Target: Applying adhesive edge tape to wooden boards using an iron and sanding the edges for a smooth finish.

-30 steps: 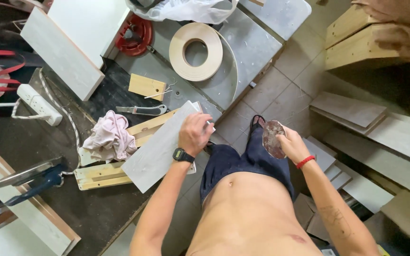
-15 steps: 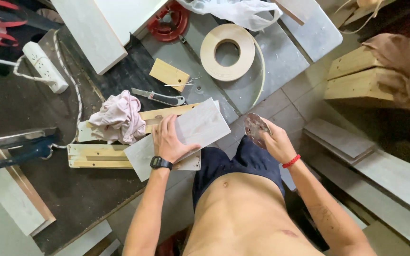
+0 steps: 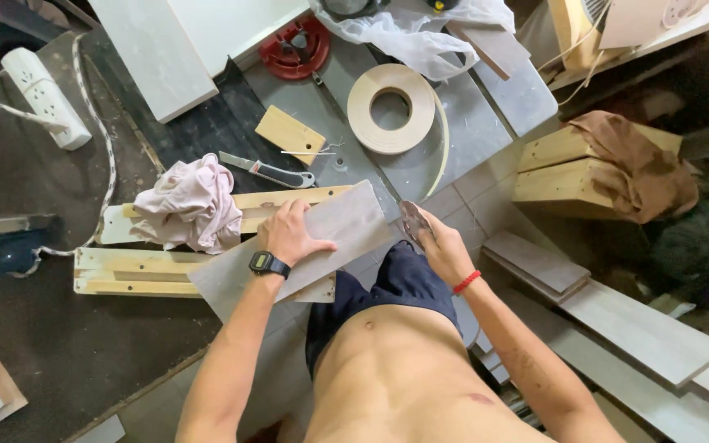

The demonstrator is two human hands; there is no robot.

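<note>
Left hand (image 3: 289, 234) spread flat, pressing grey board (image 3: 293, 250) onto wooden frame (image 3: 166, 275). Right hand (image 3: 445, 250) closed around small dark pad (image 3: 413, 220) at board's far end. Likely risk: board pivoting under uneven pressure, overhanging end slipping. Beyond, rag (image 3: 194, 201), utility knife (image 3: 268, 171), edging-tape roll (image 3: 391, 107) on worktop (image 3: 469, 131).

The person is bare-chested and wears dark navy shorts (image 3: 395, 287) that cover the upper legs. The left wrist carries a black digital wristwatch (image 3: 269, 264) with a rectangular case, a small grey display and a black strap, worn just behind the left hand (image 3: 289, 234). The right wrist carries a thin red cord bracelet (image 3: 467, 282) just behind the right hand (image 3: 445, 246); both forearms are without sleeves
</note>
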